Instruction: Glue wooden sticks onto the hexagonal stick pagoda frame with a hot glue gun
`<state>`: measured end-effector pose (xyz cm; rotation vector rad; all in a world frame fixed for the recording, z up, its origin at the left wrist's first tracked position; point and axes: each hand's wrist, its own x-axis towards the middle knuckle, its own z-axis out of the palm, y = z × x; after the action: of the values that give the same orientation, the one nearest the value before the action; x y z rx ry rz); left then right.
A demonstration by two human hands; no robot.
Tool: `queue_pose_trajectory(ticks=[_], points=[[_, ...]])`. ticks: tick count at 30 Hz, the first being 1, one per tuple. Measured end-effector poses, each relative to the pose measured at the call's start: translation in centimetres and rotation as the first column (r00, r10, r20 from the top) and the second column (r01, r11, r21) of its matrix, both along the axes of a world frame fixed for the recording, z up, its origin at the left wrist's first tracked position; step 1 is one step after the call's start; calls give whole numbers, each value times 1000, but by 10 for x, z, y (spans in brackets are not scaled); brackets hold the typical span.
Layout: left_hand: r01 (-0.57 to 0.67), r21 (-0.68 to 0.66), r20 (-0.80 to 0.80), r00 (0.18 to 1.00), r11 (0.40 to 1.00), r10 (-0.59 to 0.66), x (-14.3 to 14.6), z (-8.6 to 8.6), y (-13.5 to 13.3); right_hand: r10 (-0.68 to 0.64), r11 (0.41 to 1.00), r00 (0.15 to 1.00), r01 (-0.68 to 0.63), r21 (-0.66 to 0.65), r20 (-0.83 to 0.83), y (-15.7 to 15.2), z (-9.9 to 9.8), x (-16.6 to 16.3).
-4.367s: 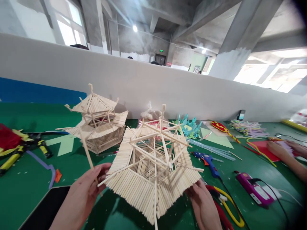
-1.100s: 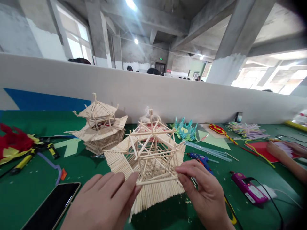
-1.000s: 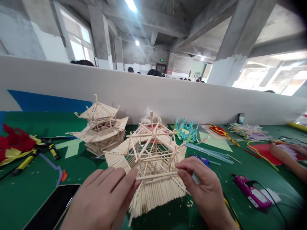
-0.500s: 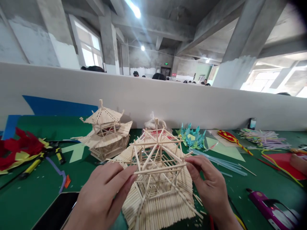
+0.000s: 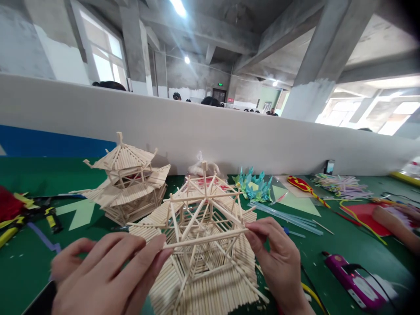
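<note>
A half-built pavilion roof of thin wooden sticks [image 5: 203, 245] rests on the green table [image 5: 328, 236] in front of me. A single loose stick [image 5: 205, 238] lies across its open frame. My left hand [image 5: 105, 275] pinches the stick's left end with fingers closed. My right hand [image 5: 278, 258] pinches its right end between thumb and forefinger. A finished two-tier stick pagoda [image 5: 126, 183] stands behind on the left.
Yellow-handled pliers [image 5: 49, 214] and red paper lie far left. Teal paper cranes [image 5: 254, 186], a purple glue gun [image 5: 352, 280] with cable and coloured straws [image 5: 341, 186] lie right. Another person's forearm [image 5: 397, 223] rests at the far right. A white partition [image 5: 229, 135] backs the table.
The roof was held tilted up in both hands, then set down on the table. Both hands then took hold of one stick and now hold it across the frame.
</note>
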<state>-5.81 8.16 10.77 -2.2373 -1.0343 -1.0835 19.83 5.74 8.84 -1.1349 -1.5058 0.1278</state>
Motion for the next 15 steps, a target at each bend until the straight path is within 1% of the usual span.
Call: queue_pose_trajectory(ticks=[2, 4, 6, 9, 12, 15], points=[[-21, 69, -65, 998, 997, 25, -3, -7, 1, -6, 1000, 1000, 6, 22, -3, 0, -2, -1], [-6, 94, -108, 994, 996, 16, -5, -13, 2, -5, 999, 1000, 5, 38, 0, 1, -3, -2], [27, 81, -118, 993, 996, -17, -6, -19, 3, 0, 999, 1000, 0, 46, 4, 2, -4, -2], [67, 36, -94, 994, 997, -64, -7, -24, 4, -3, 999, 1000, 3, 32, -15, 3, -4, 0], [45, 31, -88, 995, 999, -43, -10, -27, 6, 18, 1000, 999, -18, -3, -44, 5, -3, 2], [28, 65, -94, 995, 998, -22, -13, -30, 9, 52, 998, 997, -54, -41, -51, 7, -2, 4]])
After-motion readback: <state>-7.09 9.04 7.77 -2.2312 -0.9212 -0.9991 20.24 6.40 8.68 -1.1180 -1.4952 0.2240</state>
